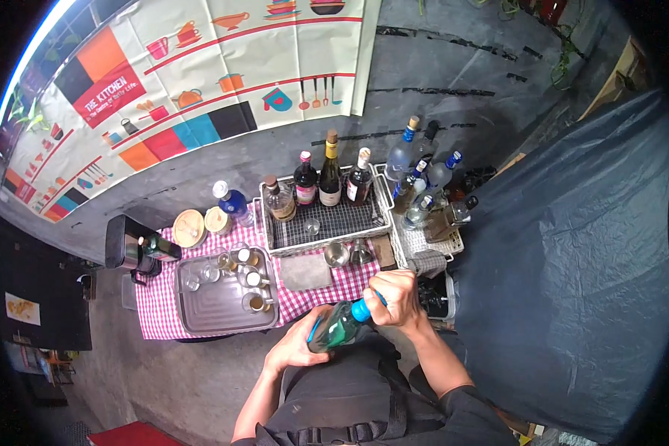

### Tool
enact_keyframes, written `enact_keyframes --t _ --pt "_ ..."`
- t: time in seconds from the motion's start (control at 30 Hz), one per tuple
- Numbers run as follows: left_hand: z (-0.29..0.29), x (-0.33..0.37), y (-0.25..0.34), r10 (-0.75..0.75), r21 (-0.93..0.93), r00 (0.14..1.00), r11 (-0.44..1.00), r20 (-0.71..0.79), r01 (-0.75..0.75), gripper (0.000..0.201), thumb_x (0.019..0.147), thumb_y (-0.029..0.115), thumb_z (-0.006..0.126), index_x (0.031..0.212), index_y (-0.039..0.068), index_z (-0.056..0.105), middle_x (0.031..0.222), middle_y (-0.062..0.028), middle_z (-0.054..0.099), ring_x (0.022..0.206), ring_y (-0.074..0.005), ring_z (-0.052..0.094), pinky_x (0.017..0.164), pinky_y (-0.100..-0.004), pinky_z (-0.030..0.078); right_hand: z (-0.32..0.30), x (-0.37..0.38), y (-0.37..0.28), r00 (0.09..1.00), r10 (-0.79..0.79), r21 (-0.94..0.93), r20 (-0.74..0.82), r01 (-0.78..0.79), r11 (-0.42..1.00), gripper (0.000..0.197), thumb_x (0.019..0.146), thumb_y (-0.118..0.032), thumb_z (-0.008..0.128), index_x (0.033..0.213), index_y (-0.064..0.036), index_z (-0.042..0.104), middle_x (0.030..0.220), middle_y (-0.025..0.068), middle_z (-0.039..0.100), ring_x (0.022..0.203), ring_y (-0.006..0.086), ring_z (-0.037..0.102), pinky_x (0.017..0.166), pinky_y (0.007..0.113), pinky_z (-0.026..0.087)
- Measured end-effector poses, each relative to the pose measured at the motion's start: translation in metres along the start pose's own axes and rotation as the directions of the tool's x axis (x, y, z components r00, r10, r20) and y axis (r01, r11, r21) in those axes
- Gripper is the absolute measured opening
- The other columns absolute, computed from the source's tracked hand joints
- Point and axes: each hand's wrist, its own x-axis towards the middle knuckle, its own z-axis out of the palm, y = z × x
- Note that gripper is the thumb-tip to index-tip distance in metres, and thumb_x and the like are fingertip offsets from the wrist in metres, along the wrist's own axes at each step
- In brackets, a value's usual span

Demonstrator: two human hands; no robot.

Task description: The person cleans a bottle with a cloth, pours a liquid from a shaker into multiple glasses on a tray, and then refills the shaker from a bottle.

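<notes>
In front of my body I hold a clear bottle with green showing through it, tilted with its blue top up to the right. My left hand wraps round the lower part of the bottle, where a blue edge shows beside the fingers. My right hand is closed on the blue top, and a bit of blue sticks out by its fingers. Past the hands, on the checked cloth, lie a grey flat mat and a metal cup.
A grey tray with several glasses and small jars sits at the left. Behind stand a white wire basket with several bottles and, to its right, another basket of bottles. A dark plastic sheet hangs at the right.
</notes>
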Motion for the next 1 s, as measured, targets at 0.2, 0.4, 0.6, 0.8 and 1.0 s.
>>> enact_keyframes --t 0.2,0.4,0.6,0.8,1.0 --pt "-0.002 0.003 0.008 0.051 0.076 0.997 0.996 -0.061 -0.046 0.102 0.062 0.025 0.084 0.149 0.002 0.037 0.141 -0.0224 0.054 0.132 -0.0394 0.053 0.112 -0.0471 0.042 -0.001 0.008 0.004 0.991 -0.099 0.078 -0.091 0.106 0.991 0.033 0.078 -0.027 0.060 0.058 -0.0038 0.048 0.055 0.0115 0.045 0.046 0.0313 0.049 0.047 0.041 0.038" --pt "-0.015 0.002 0.004 0.094 -0.038 0.994 0.995 0.047 -0.092 0.101 0.062 0.021 0.082 0.150 0.001 0.038 0.140 -0.0178 0.055 0.132 -0.0309 0.053 0.113 -0.0429 0.040 -0.001 0.013 0.004 0.985 -0.172 0.195 -0.002 0.170 0.966 0.036 0.077 -0.031 0.058 0.058 -0.0023 0.047 0.056 0.0109 0.045 0.046 0.0313 0.048 0.048 0.042 0.038" --pt "-0.027 -0.004 0.000 0.163 -0.329 0.970 0.939 0.181 -0.096 0.101 0.064 0.022 0.082 0.152 0.002 0.036 0.142 -0.0128 0.051 0.132 -0.0234 0.048 0.113 -0.0381 0.036 -0.001 0.026 -0.012 0.956 -0.282 0.271 0.081 0.251 0.929 0.036 0.079 -0.031 0.060 0.062 -0.0013 0.051 0.059 0.0118 0.049 0.050 0.0319 0.052 0.051 0.041 0.043" --pt "-0.029 -0.017 -0.012 -0.001 -0.215 1.000 0.977 0.010 0.003 0.103 0.063 0.021 0.082 0.153 0.001 0.035 0.143 -0.0165 0.052 0.133 -0.0280 0.050 0.113 -0.0410 0.038 0.014 0.035 -0.055 0.943 0.332 -0.317 0.025 -0.307 0.897 0.033 0.092 -0.026 0.065 0.069 -0.0026 0.058 0.062 0.0187 0.058 0.054 0.0406 0.058 0.052 0.046 0.046" --pt "-0.038 -0.024 -0.021 0.021 -0.007 1.000 1.000 0.017 -0.021 0.105 0.059 0.023 0.082 0.151 0.001 0.037 0.143 -0.0220 0.054 0.136 -0.0356 0.052 0.115 -0.0449 0.038 0.031 -0.004 -0.026 0.987 0.146 0.041 0.072 -0.149 0.988 0.030 0.090 -0.019 0.059 0.066 -0.0004 0.057 0.061 0.0164 0.058 0.052 0.0357 0.060 0.051 0.044 0.047"
